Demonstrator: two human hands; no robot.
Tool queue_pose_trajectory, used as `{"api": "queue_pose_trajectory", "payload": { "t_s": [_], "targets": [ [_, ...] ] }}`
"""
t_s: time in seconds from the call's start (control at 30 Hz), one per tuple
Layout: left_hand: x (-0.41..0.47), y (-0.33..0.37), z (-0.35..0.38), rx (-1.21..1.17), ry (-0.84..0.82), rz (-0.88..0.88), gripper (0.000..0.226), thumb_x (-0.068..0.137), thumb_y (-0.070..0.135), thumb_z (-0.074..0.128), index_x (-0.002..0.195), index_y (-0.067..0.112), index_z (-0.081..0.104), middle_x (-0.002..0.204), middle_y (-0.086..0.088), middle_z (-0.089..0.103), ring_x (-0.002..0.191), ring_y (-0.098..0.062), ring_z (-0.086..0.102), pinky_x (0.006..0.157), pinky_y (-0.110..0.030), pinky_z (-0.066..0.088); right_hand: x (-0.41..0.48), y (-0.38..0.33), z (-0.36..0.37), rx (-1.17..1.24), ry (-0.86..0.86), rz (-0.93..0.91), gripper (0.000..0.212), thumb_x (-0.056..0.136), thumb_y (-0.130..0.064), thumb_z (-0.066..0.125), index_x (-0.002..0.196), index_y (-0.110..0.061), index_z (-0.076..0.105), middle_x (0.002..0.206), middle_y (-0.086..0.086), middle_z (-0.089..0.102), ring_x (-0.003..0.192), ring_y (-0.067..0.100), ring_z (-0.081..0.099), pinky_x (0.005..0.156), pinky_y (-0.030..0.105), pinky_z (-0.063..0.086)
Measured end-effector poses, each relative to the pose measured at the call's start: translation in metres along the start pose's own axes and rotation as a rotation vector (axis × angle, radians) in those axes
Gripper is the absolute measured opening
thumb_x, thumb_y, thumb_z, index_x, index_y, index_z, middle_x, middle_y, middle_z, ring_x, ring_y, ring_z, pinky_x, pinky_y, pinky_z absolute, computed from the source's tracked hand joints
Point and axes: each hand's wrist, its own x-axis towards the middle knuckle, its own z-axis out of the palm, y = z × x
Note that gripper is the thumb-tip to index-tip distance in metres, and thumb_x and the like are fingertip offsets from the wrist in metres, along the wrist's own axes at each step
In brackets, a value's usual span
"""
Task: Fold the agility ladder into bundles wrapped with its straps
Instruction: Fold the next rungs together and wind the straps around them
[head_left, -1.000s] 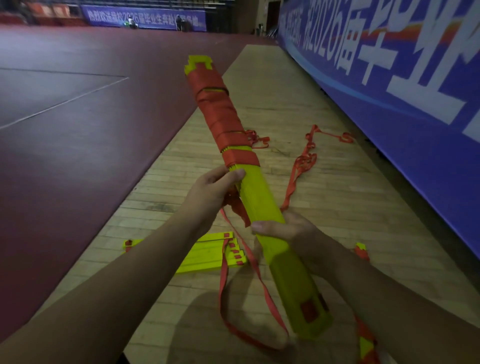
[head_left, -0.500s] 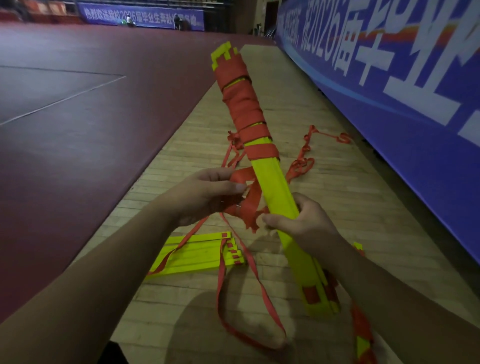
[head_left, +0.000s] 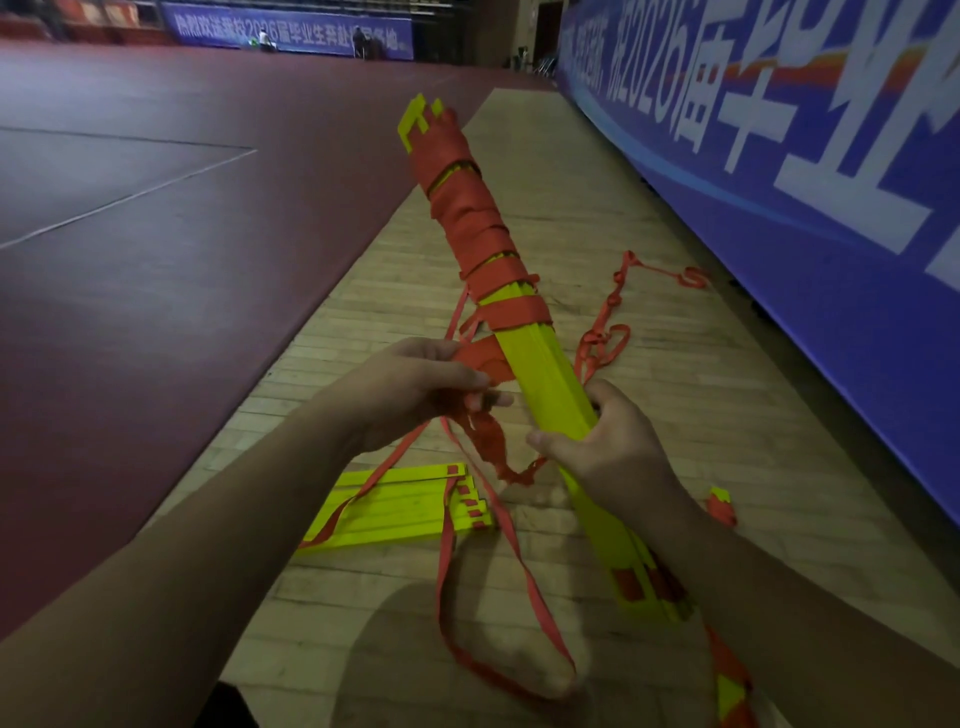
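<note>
Above the pale wooden floor (head_left: 675, 441), my right grip (head_left: 608, 447) curls round the long yellow plastic rung bundle (head_left: 550, 364), tilted up and away; my left grip (head_left: 415, 389) pinches its red webbing strap (head_left: 483, 358). Slack here could loosen the far wraps, or the trailing loop (head_left: 442, 582) might snag.

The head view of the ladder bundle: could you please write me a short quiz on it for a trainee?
1. True or false: the right hand grips the bare yellow part of the bundle.
2. What does the left hand hold? A. the red strap B. a ball C. nothing
3. Fill in: the loose stack of rungs lies on the wooden ____.
Key: 1 true; 2 A; 3 floor.
</note>
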Motion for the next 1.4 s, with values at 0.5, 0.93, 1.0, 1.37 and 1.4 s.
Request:
{"api": "queue_pose_trajectory", "payload": {
  "t_s": [0.5, 0.93, 1.0, 1.37, 1.4],
  "targets": [
    [-0.002, -0.018, 0.026, 0.218, 0.63, -0.005, 0.035, 0.078, 0.04, 0.081, 0.076, 0.008, 0.069, 0.051, -0.002, 0.053, 0.044, -0.01, 0.045, 0.043, -0.022, 0.032, -0.027, 0.001, 0.041, -0.607, 0.293, -0.479, 0.036, 0.079, -0.003, 0.066, 0.112, -0.001, 0.053, 0.095, 0.015, 0.049, 0.078, 0.034, 0.048, 0.069, 0.045, 0.045],
    [-0.002, -0.01, 0.021, -0.035, 0.322, 0.091, 0.032, 0.089, 0.023, 0.068, 0.106, -0.004, 0.068, 0.082, -0.013, 0.054, 0.05, -0.012, 0.038, 0.047, -0.027, 0.023, -0.014, -0.023, -0.004, 0.584, -0.563, 0.21, 0.017, 0.081, -0.014, 0.078, 0.09, -0.006, 0.066, 0.078, 0.015, 0.07, 0.064, 0.027, 0.065, 0.06, 0.036, 0.054],
    [-0.002, -0.01, 0.024, -0.015, 0.348, 0.085, 0.034, 0.09, 0.029, 0.068, 0.096, -0.003, 0.07, 0.081, -0.015, 0.055, 0.048, -0.013, 0.038, 0.047, -0.027, 0.022, -0.018, -0.019, -0.009, 0.615, -0.611, 0.221, 0.013, 0.084, -0.012, 0.075, 0.086, -0.004, 0.065, 0.075, 0.02, 0.066, 0.058, 0.028, 0.062, 0.058, 0.035, 0.053],
    [0.002, -0.003, 0.008, 0.061, 0.206, 0.117, 0.033, 0.088, 0.04, 0.062, 0.075, 0.012, 0.072, 0.063, -0.008, 0.064, 0.045, -0.018, 0.049, 0.045, -0.023, 0.036, -0.014, -0.012, -0.012, 0.633, -0.344, 0.092, 0.016, 0.09, -0.023, 0.068, 0.076, -0.02, 0.076, 0.07, 0.014, 0.067, 0.059, 0.02, 0.062, 0.058, 0.033, 0.047],
    [0.001, -0.002, 0.004, 0.154, 0.128, 0.069, 0.036, 0.085, 0.043, 0.061, 0.081, 0.008, 0.073, 0.07, -0.012, 0.071, 0.046, -0.019, 0.053, 0.046, -0.024, 0.041, -0.012, -0.012, -0.014, 0.616, -0.29, 0.07, 0.014, 0.086, -0.028, 0.069, 0.082, -0.015, 0.075, 0.074, 0.021, 0.068, 0.064, 0.024, 0.062, 0.06, 0.038, 0.047]
  ]
}}
